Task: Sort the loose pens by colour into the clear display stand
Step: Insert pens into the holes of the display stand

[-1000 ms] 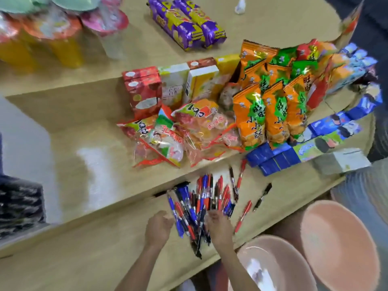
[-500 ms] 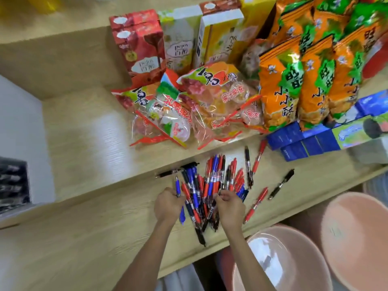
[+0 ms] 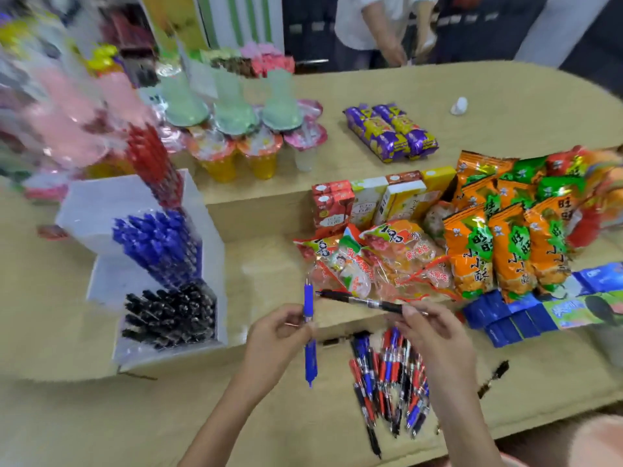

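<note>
Head view, one stepped wooden counter (image 3: 84,416) with a rounded far end.

Edges and open room:
- Lowest step: the front edge runs along the lower right, near the loose pens (image 3: 387,375). A low riser stands just behind that pile. Bare wood extends left of the pile, in front of the stand.
- Middle step: a bare strip lies between the clear display stand (image 3: 94,210) and the candy bags (image 3: 371,264).
- Right side: orange snack bags (image 3: 488,251) and blue boxes (image 3: 505,318) crowd up to the riser, near the right hand.
- One stray pen (image 3: 492,379), black, lies alone to the right of the pile.

Stand: set at the left, well apart from the loose pile, with three tiers. Red pens (image 3: 151,163) fill the top, blue pens (image 3: 158,244) the middle and black pens (image 3: 172,315) the lowest. Finer detail is blurred.

Hands:
- Left hand (image 3: 279,335): fingers curled, with thumb and fingertips pinching a blue pen (image 3: 310,362) at mid-barrel. This pen is upright, lifted off the wood, to the left of the pile.
- Right hand (image 3: 435,338): raised over the pile, fingers curled, with thumb and forefinger pinching a black pen (image 3: 357,299) near one end. This pen lies roughly level. Its free end points left and ends just beside the top of the blue pen; whether they touch cannot be told.
</note>
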